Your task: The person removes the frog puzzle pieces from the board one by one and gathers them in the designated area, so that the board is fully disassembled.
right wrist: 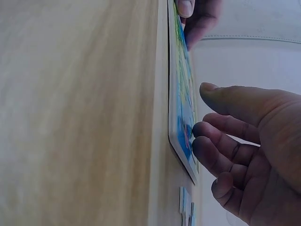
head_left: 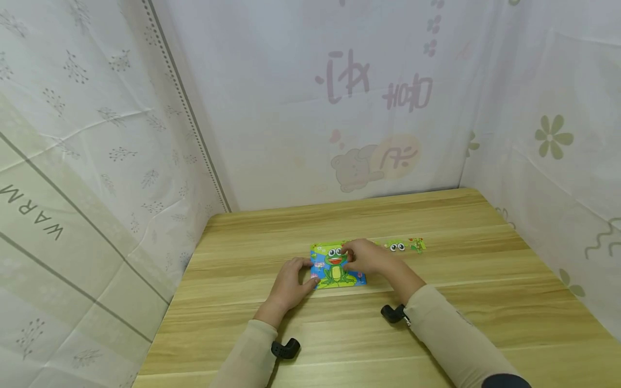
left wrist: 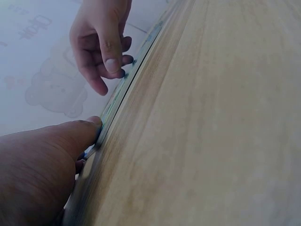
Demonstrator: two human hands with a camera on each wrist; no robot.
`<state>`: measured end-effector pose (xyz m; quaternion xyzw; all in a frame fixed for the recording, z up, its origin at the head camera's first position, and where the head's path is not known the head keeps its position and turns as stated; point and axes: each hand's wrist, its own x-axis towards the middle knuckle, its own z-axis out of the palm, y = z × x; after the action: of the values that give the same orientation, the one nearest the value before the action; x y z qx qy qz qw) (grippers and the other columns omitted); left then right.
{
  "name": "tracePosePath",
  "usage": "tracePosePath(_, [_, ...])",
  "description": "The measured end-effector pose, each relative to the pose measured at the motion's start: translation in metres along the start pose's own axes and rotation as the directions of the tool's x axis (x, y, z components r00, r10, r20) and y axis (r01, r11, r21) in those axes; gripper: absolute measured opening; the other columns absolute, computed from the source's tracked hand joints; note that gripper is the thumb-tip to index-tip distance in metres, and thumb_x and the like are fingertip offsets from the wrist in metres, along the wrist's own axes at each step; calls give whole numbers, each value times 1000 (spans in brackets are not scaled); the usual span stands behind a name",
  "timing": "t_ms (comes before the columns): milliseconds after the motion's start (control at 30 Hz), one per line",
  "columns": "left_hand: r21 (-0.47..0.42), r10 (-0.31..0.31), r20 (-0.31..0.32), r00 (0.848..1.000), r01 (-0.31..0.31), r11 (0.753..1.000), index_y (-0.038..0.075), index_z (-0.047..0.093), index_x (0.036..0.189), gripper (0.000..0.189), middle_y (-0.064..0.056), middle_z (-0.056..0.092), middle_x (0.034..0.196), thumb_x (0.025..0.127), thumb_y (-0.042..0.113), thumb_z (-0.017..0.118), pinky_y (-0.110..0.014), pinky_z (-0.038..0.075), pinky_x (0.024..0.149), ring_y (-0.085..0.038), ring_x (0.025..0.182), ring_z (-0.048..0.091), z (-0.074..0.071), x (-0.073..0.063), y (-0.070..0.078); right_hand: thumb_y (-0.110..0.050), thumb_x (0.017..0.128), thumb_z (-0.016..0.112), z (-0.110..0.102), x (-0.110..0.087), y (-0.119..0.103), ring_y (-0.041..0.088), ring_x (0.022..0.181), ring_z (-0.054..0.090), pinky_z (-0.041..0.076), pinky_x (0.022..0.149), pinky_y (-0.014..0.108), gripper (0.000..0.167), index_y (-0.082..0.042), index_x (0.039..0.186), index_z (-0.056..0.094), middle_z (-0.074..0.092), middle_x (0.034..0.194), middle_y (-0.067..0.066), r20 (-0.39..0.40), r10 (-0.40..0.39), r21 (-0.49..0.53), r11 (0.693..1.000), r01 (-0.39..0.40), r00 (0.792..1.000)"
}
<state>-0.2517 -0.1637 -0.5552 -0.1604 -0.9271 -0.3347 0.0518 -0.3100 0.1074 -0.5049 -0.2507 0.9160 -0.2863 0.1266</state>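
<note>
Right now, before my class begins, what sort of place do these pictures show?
Probably a curtained-off tabletop activity spot: printed fabric hangs around a wood-grain table, and a frog puzzle lies on it. Whether it is a home or studio, I can't tell.

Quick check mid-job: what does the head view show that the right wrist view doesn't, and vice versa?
Only the head view: the frog's face on the picture board, the loose eyes piece face-on, two black wrist devices. Only the right wrist view: the palm side of the right hand and the board nearly edge-on. Both: left hand, right hand, board, wooden tabletop.
</note>
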Motion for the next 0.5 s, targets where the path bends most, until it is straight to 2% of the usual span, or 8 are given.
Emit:
tracePosePath(200, [-3, 2, 2, 1000, -2, 1000, 11, 63, 137, 49, -2, 63, 136, 97, 33, 78, -48, 38, 120, -29, 137, 51, -1, 0, 0, -24, 94, 82, 1, 4, -3, 11, 73, 58, 52, 73, 31, 44, -7, 132, 69, 64, 85, -6, 15, -11, -29, 1000, 12, 1000])
tracePosePath(500, [-6, -3, -1, 1000, 3, 1000, 11, 64, 136, 47, -2, 63, 136, 97, 31, 79, -47, 37, 120, -29, 138, 50, 0, 0, 0, -25, 92, 84, 3, 7, -9, 13, 70, 56, 51, 66, 31, 49, -5, 134, 69, 63, 84, -2, 44, -5, -15, 1000, 6, 999])
